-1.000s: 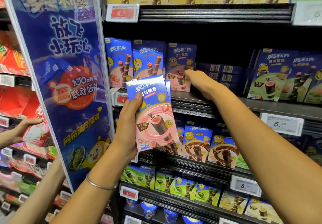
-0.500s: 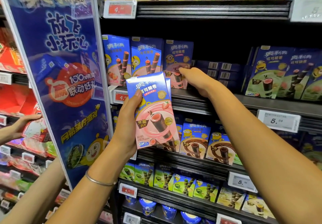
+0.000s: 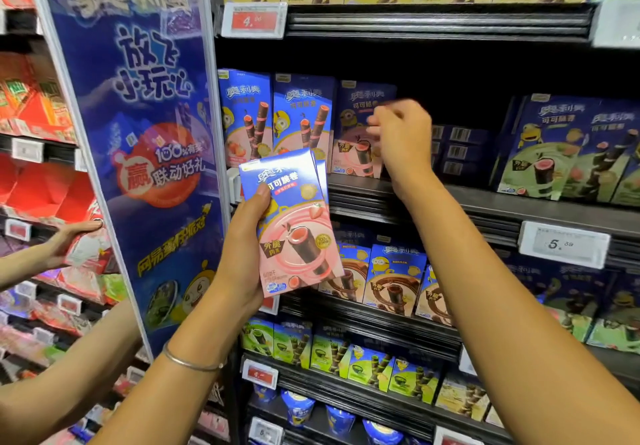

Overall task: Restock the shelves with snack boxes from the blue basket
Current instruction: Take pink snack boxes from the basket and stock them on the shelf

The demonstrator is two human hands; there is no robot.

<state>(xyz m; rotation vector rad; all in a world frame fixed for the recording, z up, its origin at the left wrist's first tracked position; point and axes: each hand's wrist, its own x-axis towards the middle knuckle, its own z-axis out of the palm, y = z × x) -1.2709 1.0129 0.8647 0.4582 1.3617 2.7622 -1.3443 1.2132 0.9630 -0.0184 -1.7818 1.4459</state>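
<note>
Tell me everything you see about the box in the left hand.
The box is flat printed cardboard, blue on top, pink below, with white Chinese lettering, a chocolate wafer roll with pink filling and a strawberry. It is held upright, slightly tilted, in front of the shelves. The left hand grips its left edge, thumb on the front. A second box shows its edge behind it.

The left hand [image 3: 242, 254] grips pink-and-blue snack boxes [image 3: 294, 229] before the shelf [image 3: 519, 209] edge. The blurred right hand [image 3: 405, 139], fingers curled, is raised before a shelved box [image 3: 356, 153]; contact unclear.
</note>
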